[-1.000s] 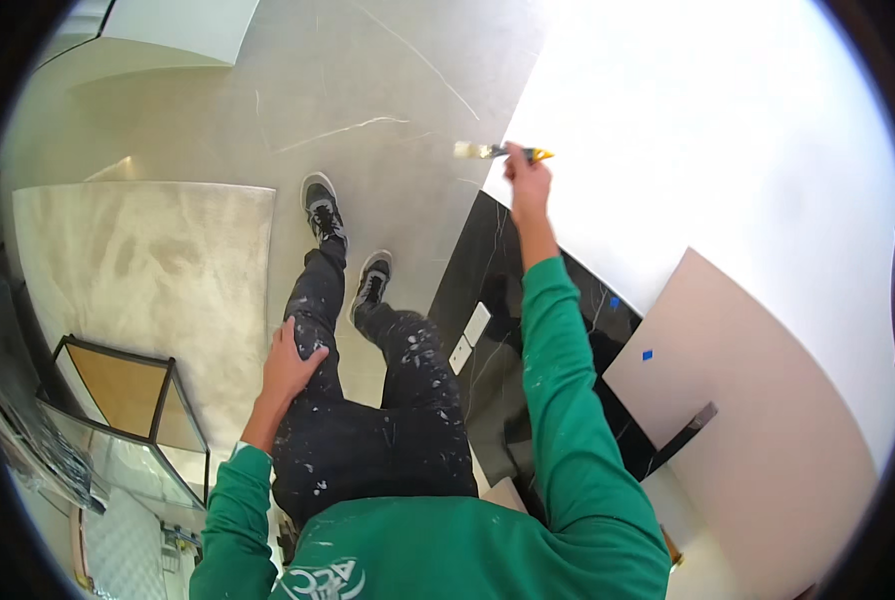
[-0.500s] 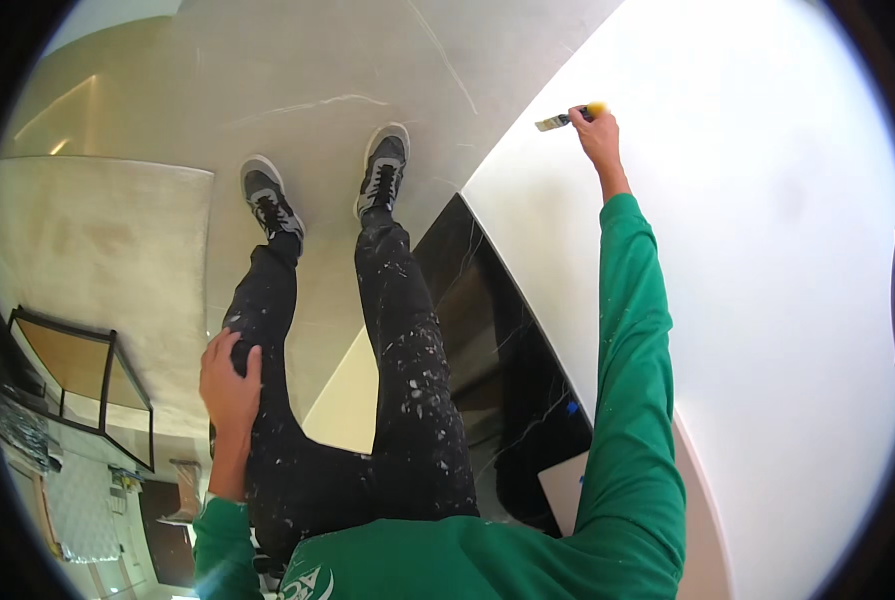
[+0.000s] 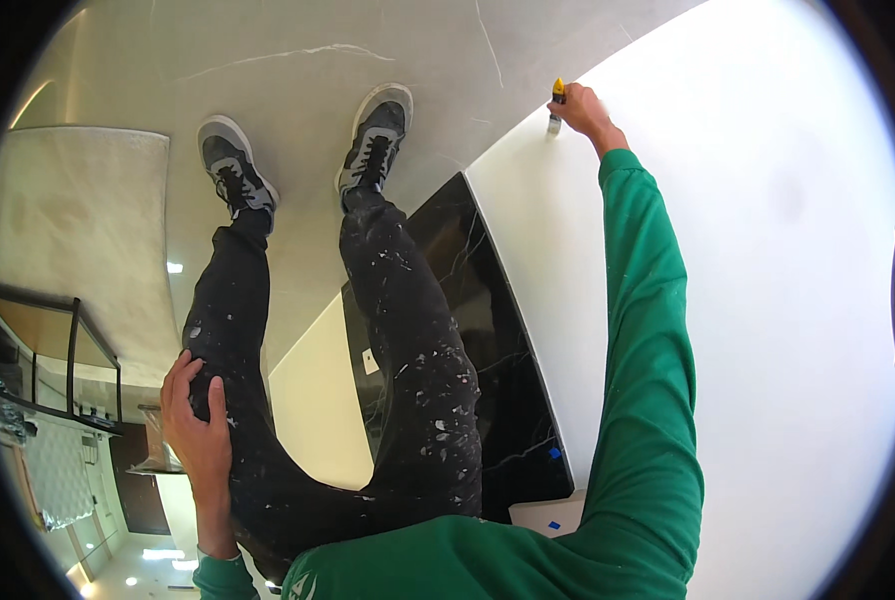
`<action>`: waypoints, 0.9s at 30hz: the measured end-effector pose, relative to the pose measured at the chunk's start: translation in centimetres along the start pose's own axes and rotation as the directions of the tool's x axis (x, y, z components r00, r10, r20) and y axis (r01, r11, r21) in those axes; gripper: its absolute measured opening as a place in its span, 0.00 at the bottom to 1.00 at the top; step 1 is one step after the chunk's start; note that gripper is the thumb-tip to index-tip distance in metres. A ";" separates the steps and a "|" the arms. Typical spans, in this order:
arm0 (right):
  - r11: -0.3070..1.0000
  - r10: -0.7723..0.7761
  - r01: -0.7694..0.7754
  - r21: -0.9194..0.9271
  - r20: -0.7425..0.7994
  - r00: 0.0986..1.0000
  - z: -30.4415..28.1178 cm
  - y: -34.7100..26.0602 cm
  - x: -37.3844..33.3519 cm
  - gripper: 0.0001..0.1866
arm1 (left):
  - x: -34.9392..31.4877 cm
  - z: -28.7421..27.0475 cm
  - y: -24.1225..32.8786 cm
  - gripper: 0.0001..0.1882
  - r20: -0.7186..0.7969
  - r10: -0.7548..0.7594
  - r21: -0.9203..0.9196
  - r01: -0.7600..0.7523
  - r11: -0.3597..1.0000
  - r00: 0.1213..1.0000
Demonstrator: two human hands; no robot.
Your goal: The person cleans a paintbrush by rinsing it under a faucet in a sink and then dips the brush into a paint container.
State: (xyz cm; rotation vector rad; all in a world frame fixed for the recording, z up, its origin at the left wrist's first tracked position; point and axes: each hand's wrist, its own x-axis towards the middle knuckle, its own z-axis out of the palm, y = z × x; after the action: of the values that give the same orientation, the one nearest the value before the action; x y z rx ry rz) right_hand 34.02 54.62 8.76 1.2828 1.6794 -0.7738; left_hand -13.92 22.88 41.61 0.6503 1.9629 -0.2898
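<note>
My right hand (image 3: 588, 108) is closed round a flat paintbrush (image 3: 558, 100) with a black and yellow handle. Its pale bristles point back toward me, at the white wall (image 3: 768, 320) close to where it meets the floor; I cannot tell whether they touch it. The right arm, in a green sleeve, stretches far forward along that wall. Spread over the knee of my left trouser leg (image 3: 230, 300) lies my left hand (image 3: 198, 425), thumb apart from the fingers and nothing in it. The dark trousers are spotted with white paint.
Grey veined floor (image 3: 298, 120) lies under my two grey shoes. A black marble-look panel (image 3: 503, 400) with blue tape runs along the wall beside my right leg. On the left are a pale rug (image 3: 78, 220) and a black-framed table (image 3: 53, 340).
The brush has turned from pointing left to bristles toward me, and my right hand has moved slightly forward and left. My left hand stays on the knee. The whole view has shifted a little.
</note>
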 end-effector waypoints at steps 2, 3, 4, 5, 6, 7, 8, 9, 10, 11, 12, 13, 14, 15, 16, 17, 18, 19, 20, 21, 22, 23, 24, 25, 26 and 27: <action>0.997 -0.032 0.033 -0.069 0.012 0.999 0.3 0.7 0.1 0.19 | -0.1 0.0 -0.1 0.14 -0.005 0.001 -0.015 -0.001 1.000 1.000; 0.997 -0.044 0.045 -0.070 0.004 0.999 0.2 0.8 0.3 0.18 | 0.0 0.0 -0.1 0.14 -0.012 0.003 -0.023 -0.004 1.000 1.000; 0.996 -0.056 0.056 -0.070 -0.005 0.998 0.1 1.0 0.5 0.18 | 0.0 0.0 0.0 0.14 -0.009 -0.002 -0.025 0.002 1.000 1.000; 0.995 -0.068 0.066 -0.071 -0.015 0.998 0.0 1.2 0.7 0.19 | 0.0 0.0 0.1 0.14 -0.006 -0.007 -0.028 0.007 1.000 1.000; 0.995 -0.066 0.066 -0.077 0.002 0.998 -0.3 0.8 0.6 0.18 | -0.1 0.0 0.1 0.14 -0.003 -0.015 -0.028 0.015 1.000 1.000; 0.994 -0.064 0.066 -0.083 0.019 0.998 -0.7 0.4 0.5 0.18 | -0.2 -0.1 0.1 0.14 -0.002 -0.014 -0.024 0.014 1.000 1.000; 0.994 -0.062 0.065 -0.090 0.037 0.997 -1.1 0.2 0.4 0.18 | -0.3 0.0 0.1 0.14 -0.001 -0.013 -0.020 0.013 1.000 1.000; 0.997 -0.026 0.027 -0.066 0.024 0.999 -2.4 -1.2 -0.3 0.18 | -0.3 0.0 0.1 0.15 -0.002 -0.010 -0.018 0.010 1.000 1.000; 0.996 -0.042 0.045 -0.082 0.038 0.998 -2.2 -0.8 -0.1 0.18 | -0.3 0.1 0.2 0.15 -0.003 -0.013 -0.017 0.013 1.000 1.000; 0.993 -0.058 0.063 -0.098 0.053 0.997 -2.0 -0.3 -0.2 0.17 | -0.4 0.1 0.3 0.14 -0.005 -0.017 -0.016 0.017 1.000 1.000; 0.990 -0.071 0.078 -0.116 0.067 0.995 -2.0 -0.2 -0.4 0.17 | -0.4 0.2 0.4 0.14 -0.005 -0.018 -0.016 0.018 1.000 1.000; 0.992 -0.060 0.064 -0.107 0.040 0.997 -2.1 -0.2 -0.4 0.17 | -0.5 0.4 0.3 0.14 -0.006 -0.019 -0.016 0.019 1.000 1.000; 0.994 -0.048 0.050 -0.098 0.014 0.999 -2.1 -0.1 -0.5 0.17 | -0.6 0.5 0.2 0.14 -0.007 -0.021 -0.016 0.021 1.000 1.000; 0.995 -0.038 0.036 -0.089 -0.013 0.999 -2.1 0.0 -0.4 0.17 | -0.6 0.6 0.1 0.14 -0.009 -0.023 -0.016 0.023 1.000 1.000; 0.994 -0.050 0.048 -0.094 -0.020 0.999 -2.1 0.1 -0.3 0.17 | -0.5 0.7 0.2 0.14 -0.011 -0.021 -0.013 0.021 1.000 1.000; 0.993 -0.062 0.059 -0.100 -0.027 0.998 -2.2 0.2 -0.2 0.17 | -0.5 0.8 0.3 0.15 -0.013 -0.019 -0.009 0.019 1.000 1.000; 0.992 -0.075 0.071 -0.105 -0.032 0.997 -2.2 0.1 -0.3 0.17 | -0.5 0.8 0.3 0.15 -0.014 -0.018 -0.004 0.018 1.000 1.000; 0.991 -0.081 0.078 -0.108 -0.022 0.997 -2.1 0.1 -0.4 0.17 | -0.5 0.9 0.3 0.15 -0.014 -0.017 -0.006 0.017 1.000 1.000; 0.990 -0.087 0.085 -0.111 -0.012 0.996 -2.1 0.0 -0.5 0.17 | -0.6 1.0 0.3 0.15 -0.013 -0.015 -0.009 0.015 1.000 1.000; 0.989 -0.092 0.091 -0.114 -0.001 0.996 -2.2 -0.1 -0.7 0.17 | -0.6 1.0 0.3 0.15 -0.012 -0.014 -0.012 0.014 1.000 1.000; 0.990 -0.090 0.089 -0.108 -0.001 0.996 -2.2 -0.4 -0.7 0.17 | -0.6 1.1 0.3 0.15 -0.025 -0.008 -0.004 0.008 1.000 1.000; 0.991 -0.088 0.088 -0.101 0.000 0.996 -2.2 -0.7 -0.7 0.17 | -0.5 1.1 0.5 0.14 -0.038 -0.002 0.003 0.002 1.000 0.999; 0.992 -0.088 0.087 -0.094 -0.001 0.996 -2.1 -0.8 -0.4 0.17 | -0.4 1.2 0.6 0.14 -0.053 0.004 0.011 -0.003 1.000 0.999; 0.994 -0.074 0.074 -0.078 0.000 0.997 -2.2 -0.8 -0.5 0.17 | -0.4 1.3 0.6 0.14 -0.053 0.006 0.017 -0.005 1.000 0.999; 0.993 -0.079 0.078 -0.087 -0.007 0.997 -2.2 -0.5 -0.5 0.17 | -0.3 1.4 0.6 0.14 -0.052 0.008 0.023 -0.006 1.000 0.999; 0.991 -0.085 0.084 -0.100 -0.014 0.996 -2.5 -0.7 -0.8 0.17 | -0.4 1.5 0.4 0.14 -0.052 0.007 0.025 -0.006 1.000 0.999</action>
State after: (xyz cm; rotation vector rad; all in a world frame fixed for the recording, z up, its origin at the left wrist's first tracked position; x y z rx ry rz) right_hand 32.75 56.21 10.55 1.1597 1.7743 -0.7203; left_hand -12.42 22.39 41.33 0.6862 2.0096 -0.2965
